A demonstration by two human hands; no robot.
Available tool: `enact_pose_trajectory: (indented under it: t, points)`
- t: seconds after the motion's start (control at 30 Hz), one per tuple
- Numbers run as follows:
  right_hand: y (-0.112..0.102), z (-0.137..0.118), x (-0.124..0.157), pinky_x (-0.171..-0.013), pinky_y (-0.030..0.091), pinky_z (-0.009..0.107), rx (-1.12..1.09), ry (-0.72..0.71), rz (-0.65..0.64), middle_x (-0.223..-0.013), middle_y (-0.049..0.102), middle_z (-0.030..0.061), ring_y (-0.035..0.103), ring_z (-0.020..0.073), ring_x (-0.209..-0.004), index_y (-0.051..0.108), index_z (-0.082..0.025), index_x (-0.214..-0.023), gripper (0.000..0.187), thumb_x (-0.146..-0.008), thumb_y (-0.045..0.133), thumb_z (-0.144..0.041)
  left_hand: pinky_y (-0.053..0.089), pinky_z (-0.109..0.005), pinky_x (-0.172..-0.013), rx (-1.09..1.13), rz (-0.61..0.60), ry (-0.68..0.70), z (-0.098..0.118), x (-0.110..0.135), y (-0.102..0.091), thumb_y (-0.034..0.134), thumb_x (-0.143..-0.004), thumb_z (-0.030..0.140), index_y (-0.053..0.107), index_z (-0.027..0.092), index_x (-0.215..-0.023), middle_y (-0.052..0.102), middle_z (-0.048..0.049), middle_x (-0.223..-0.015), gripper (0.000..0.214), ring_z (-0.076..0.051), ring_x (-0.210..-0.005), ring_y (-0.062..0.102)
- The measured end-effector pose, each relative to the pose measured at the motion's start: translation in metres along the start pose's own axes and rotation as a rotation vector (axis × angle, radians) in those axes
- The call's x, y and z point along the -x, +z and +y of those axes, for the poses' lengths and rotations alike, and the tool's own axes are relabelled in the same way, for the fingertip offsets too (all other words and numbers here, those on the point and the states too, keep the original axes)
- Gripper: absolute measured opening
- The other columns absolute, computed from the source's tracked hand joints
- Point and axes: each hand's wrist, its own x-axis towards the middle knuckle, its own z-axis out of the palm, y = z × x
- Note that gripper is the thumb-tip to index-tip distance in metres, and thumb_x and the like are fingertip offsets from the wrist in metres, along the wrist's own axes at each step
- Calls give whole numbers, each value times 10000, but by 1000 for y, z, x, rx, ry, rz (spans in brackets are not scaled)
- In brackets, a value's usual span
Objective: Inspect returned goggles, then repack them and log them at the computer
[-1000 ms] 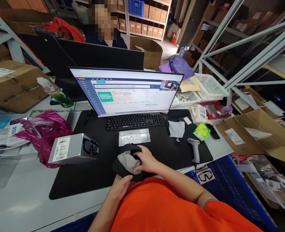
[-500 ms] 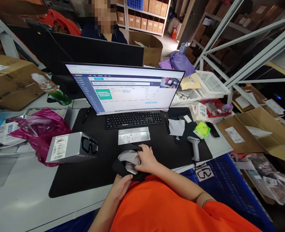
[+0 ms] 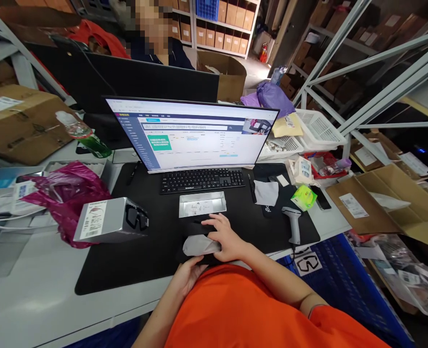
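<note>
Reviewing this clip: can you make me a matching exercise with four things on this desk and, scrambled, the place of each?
Things:
1. pale grey item
2. barcode scanner
3. open silver box
4. magenta plastic bag

Places:
A. just in front of the keyboard
B. at the left, partly hidden by a box picturing goggles
C. touched by the right hand, close to the left hand
D. on the right part of the black mat

Pairs: 1-C, 2-D, 3-A, 4-B

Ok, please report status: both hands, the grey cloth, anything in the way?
Left hand at near side of grey cloth; right hand touching its right end. Grips unclear. Silver tray just beyond, seems not in the way.
</note>
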Motion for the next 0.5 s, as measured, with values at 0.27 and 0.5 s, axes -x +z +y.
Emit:
enact_pose_trajectory:
  t: [0.27, 0.5]
  points:
    - [14, -6, 16, -1231, 183, 585, -56, 40, 11, -1411, 569, 125, 335, 349, -1477, 636, -201, -863, 311, -568, 628, -105, 639, -272, -663, -24, 61, -123, 1, -8, 1, 494, -794, -78, 600, 41, -1195, 739, -97, -787, 431, -202, -681, 737]
    - [12, 13, 6, -1145, 399, 514, -318, 665, 129, -1359, 593, 167, 560, 330, -1303, 712, -149, -861, 381, -565, 548, 27, 641, -284, -618, -84, 57, -249, 3, -12, 2, 486, -849, 6, 584, 9, -1090, 712, -150, -786, 260, -247, -722, 751]
